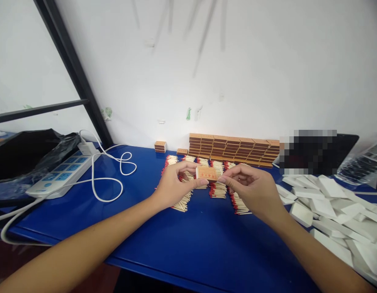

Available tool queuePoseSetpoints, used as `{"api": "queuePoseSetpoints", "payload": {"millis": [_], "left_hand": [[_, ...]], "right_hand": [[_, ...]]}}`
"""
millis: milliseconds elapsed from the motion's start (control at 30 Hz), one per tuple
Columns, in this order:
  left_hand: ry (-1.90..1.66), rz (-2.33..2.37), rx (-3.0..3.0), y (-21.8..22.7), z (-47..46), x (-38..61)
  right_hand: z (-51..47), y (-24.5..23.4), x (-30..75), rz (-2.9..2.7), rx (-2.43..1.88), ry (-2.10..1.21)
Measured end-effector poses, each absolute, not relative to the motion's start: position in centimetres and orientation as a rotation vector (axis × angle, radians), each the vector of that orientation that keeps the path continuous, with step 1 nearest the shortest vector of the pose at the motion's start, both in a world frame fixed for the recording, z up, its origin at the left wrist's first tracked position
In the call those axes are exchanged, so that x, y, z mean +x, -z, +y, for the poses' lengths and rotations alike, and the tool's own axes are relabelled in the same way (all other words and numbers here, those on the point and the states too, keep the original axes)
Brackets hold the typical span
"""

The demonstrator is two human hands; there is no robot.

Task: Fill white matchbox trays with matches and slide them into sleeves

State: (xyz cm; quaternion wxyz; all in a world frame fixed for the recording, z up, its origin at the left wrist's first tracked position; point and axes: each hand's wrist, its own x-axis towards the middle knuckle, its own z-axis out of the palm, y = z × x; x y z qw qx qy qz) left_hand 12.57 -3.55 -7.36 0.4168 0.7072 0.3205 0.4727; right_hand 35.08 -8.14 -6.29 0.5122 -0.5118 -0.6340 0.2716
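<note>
Between my two hands, above the blue table, is an orange-topped matchbox (208,173) with printed lettering and a white end at its left. My left hand (180,181) pinches the left end with thumb and fingers. At the right end, my right hand (248,185) grips the box with thumb and fingertips. Below and behind the hands lie rows of loose red-tipped matches (219,190), partly covered by the hands. Against the wall stands a long stack of closed matchboxes (234,148). Two smaller groups of boxes, one a short stack (160,147), sit left of it.
A heap of white matchbox trays (329,203) covers the table's right side. Behind it leans a dark tablet-like screen (316,154), partly pixelated. A white power strip (64,171) with looping white cable (107,199) lies at left, beside a black plastic bag (32,150) and a black metal frame.
</note>
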Motion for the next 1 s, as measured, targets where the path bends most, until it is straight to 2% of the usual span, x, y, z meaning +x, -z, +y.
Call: {"api": "queuePoseSetpoints", "payload": {"millis": [567, 833, 1000], "left_hand": [[-1.285, 0.799, 1.653, 7.07, -3.26, 12.61], [-1.323, 0.822, 1.635, 6.96, -3.47, 12.57], [-1.361, 0.862, 1.627, 6.78, -3.68, 12.51]], "right_hand": [[-8.52, 6.47, 34.73, -1.424, -1.280, -0.721], [-8.71, 6.11, 34.52, -1.434, -1.306, -0.633], [-9.04, 6.49, 34.30, -1.488, -1.287, -0.459]]}}
